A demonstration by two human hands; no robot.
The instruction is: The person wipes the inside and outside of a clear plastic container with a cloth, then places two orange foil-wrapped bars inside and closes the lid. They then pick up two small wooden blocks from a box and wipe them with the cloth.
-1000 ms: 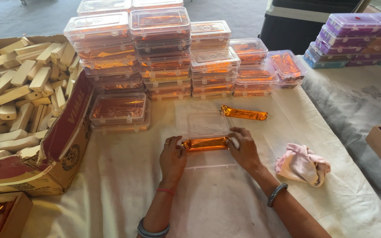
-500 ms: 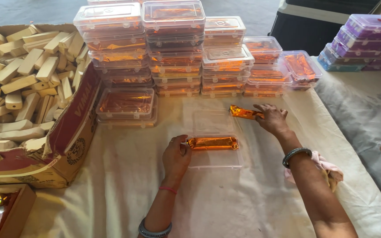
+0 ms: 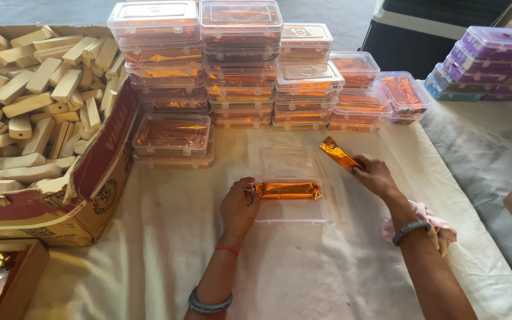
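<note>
Far left of the open box [image 3: 291, 204], a carton [image 3: 84, 184] is lying on the cloth-covered tabletop [image 3: 161, 261], brimming with pale wooden blocks [image 3: 31, 112]. Nearer the open box, just beyond and left of it, two shut boxes [image 3: 173, 137] are sitting one on the other, and behind them stacks [image 3: 241, 65] of filled clear boxes are running across the back of the tabletop.

The left hand [image 3: 239, 204] is resting at the open box's left edge, its fingers curled and pinching the left end of an orange bar [image 3: 287, 189] that is lying crosswise in the box's tray. The lid is lying flat on the far side of the tray.

Just right of and beyond the open box, the right hand [image 3: 374, 175] is pinching the near end of a second bar [image 3: 338, 153], which is tilting up and away, clear of the tabletop. Right of the open box and nearer the person, a pink rag [image 3: 440, 225] is lying partly under the right forearm. Far right and back, purple boxes [image 3: 493, 59] are standing in a stack.
</note>
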